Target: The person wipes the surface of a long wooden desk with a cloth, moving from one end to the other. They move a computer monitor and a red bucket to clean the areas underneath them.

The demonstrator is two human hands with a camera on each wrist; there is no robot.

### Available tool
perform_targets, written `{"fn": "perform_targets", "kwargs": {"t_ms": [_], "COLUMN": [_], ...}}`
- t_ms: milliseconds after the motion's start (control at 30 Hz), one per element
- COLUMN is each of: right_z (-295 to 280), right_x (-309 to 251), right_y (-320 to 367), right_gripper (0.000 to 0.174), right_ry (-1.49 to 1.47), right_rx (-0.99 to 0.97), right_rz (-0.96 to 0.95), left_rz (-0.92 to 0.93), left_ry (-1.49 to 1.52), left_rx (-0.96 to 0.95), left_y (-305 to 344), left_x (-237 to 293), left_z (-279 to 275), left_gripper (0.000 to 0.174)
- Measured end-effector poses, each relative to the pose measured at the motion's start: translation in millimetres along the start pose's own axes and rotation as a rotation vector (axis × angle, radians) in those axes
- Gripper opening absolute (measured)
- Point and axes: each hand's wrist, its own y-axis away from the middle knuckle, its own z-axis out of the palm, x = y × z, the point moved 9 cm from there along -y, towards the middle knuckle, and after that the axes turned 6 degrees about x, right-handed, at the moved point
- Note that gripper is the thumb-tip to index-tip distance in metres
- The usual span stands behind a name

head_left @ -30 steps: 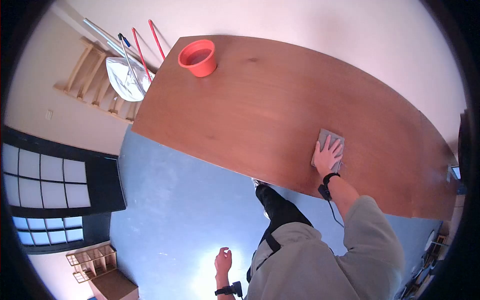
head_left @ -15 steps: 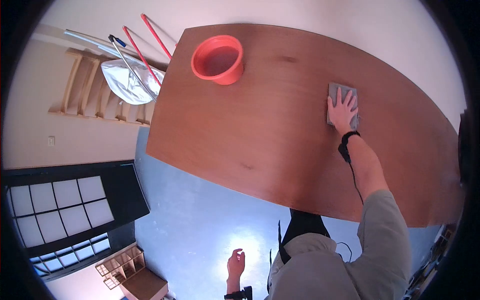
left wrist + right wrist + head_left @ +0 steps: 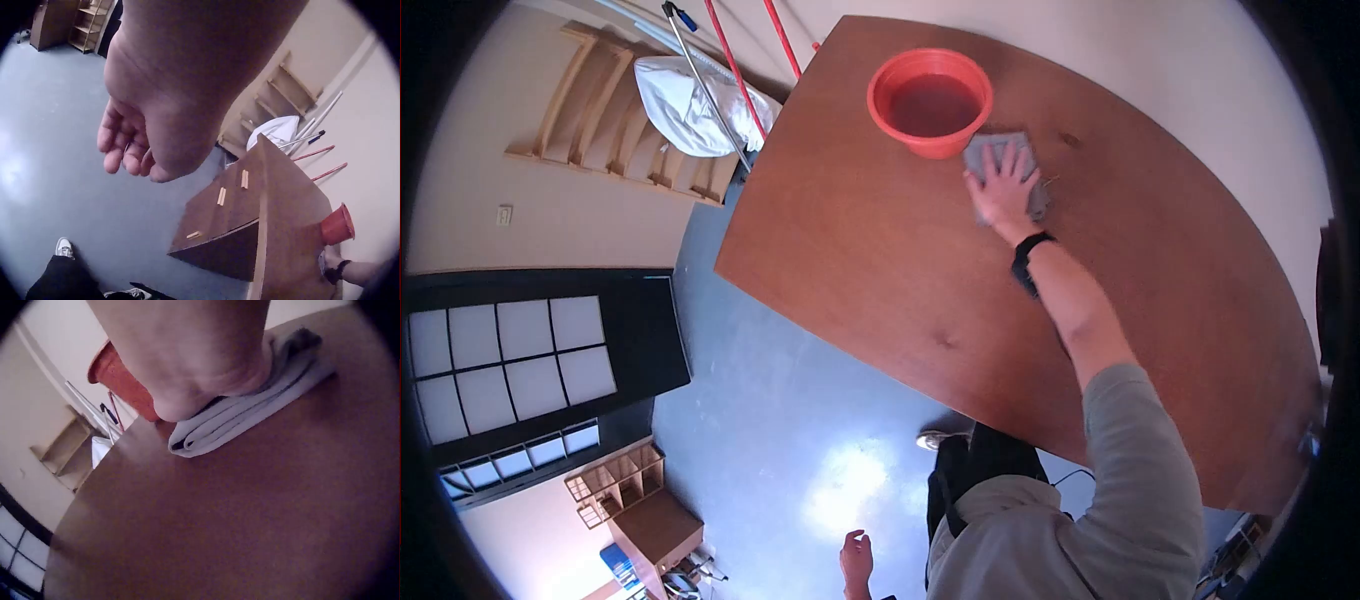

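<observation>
One grey cloth (image 3: pixel 1038 204), folded, upper middle of the head view, lying on a brown table (image 3: pixel 850 230). On it, one right hand (image 3: pixel 1003 190), laid flat, fingers straight and spread, pressing rather than gripping; black band (image 3: pixel 1025 265) at the wrist. One red bucket (image 3: pixel 940 149), just up and left of the cloth; whether they touch I cannot tell. One left hand (image 3: pixel 856 562), bottom middle, over blue floor (image 3: pixel 770 370), fingers loosely bent, empty. Upper left: one white bag (image 3: pixel 672 105), two red poles (image 3: pixel 735 72), one wooden rack (image 3: pixel 626 178).

Left wrist view: the left hand, large, upper middle, fingers loosely curled. Lower right: the table with three pale handles (image 3: pixel 222 196) on its front, bucket on top, right hand near it. Lower left: one white shoe (image 3: pixel 64 247).

Right wrist view: heel of the right hand, upper middle, fingers hidden; cloth's folded layers beneath; bucket, upper left; bare tabletop below.
</observation>
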Motion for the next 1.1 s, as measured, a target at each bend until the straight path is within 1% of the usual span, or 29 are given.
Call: {"fn": "perform_targets", "kwargs": {"t_ms": [33,100,167,200,233,300,367,433,467,533,567,600,667,700,767,800,867,900,933,967,1033,1100], "right_z": [-5,-12,-36,-49,-61,-77,-94,-107,-113,-121,-125,-130,-129,-128,-129,-132,-126,-127,-123,-122,-127,-131], "right_x": [-15,-40,-63,-69,-74,-71,-56,-25,-8,29,48,56,92,91,105,100,96,90,85,84,80,93], "right_y": [16,55,102,124,150,199,240,274,289,322,335,345,367,370,382,381,386,384,385,388,391,401], "right_gripper": [0.068,0.066,0.065,0.064,0.064,0.063,0.064,0.066,0.067,0.067,0.067,0.067,0.066,0.066,0.065,0.065,0.065,0.065,0.066,0.067,0.067,0.062], "right_ry": [-0.025,-0.158,-0.231,-0.286,-0.341,-0.364,-0.308,-0.263,-0.223,-0.124,-0.072,-0.053,0.006,0.016,0.024,0.034,0.041,0.052,0.003,-0.045,-0.083,-0.187], "right_rx": [0.015,0.066,0.032,0.021,0.011,-0.068,-0.103,-0.085,-0.091,-0.104,-0.107,-0.095,-0.141,-0.138,-0.200,-0.192,-0.215,-0.203,-0.212,-0.222,-0.213,-0.140], "right_rz": [-0.026,-0.176,-0.337,-0.407,-0.473,-0.555,-0.538,-0.413,-0.298,-0.087,0.015,0.006,0.311,0.307,0.511,0.498,0.628,0.605,0.609,0.615,0.420,0.210], "left_rz": [0.030,0.105,0.189,0.263,0.321,0.437,0.508,0.677,0.695,0.854,0.911,0.963,1.090,1.118,1.145,1.173,1.192,1.209,1.228,1.227,1.288,1.286], "left_ry": [0.028,-0.009,-0.040,-0.067,-0.108,-0.100,-0.129,-0.244,-0.232,-0.337,-0.351,-0.369,-0.329,-0.300,-0.259,-0.209,-0.129,-0.151,-0.172,-0.145,-0.225,-0.240], "left_rx": [0.011,0.035,-0.012,0.010,0.010,0.013,-0.011,0.003,0.020,-0.042,-0.042,-0.045,-0.009,0.005,0.018,-0.013,-0.035,-0.096,-0.157,-0.154,-0.220,-0.228], "left_y": [-6,-29,-51,-63,-76,-113,-144,-174,-191,-208,-218,-224,-220,-215,-200,-188,-164,-147,-132,-122,-103,-94], "left_x": [4,4,36,55,69,85,106,128,139,170,188,206,251,273,303,314,321,322,322,317,302,292], "left_z": [-3,-2,-14,-26,-36,-50,-65,-75,-86,-85,-87,-90,-99,-102,-100,-95,-86,-74,-60,-49,-15,12], "left_gripper": [0.028,0.027,0.026,0.025,0.025,0.025,0.026,0.026,0.026,0.026,0.026,0.025,0.025,0.025,0.025,0.025,0.025,0.026,0.027,0.027,0.028,0.028]}}
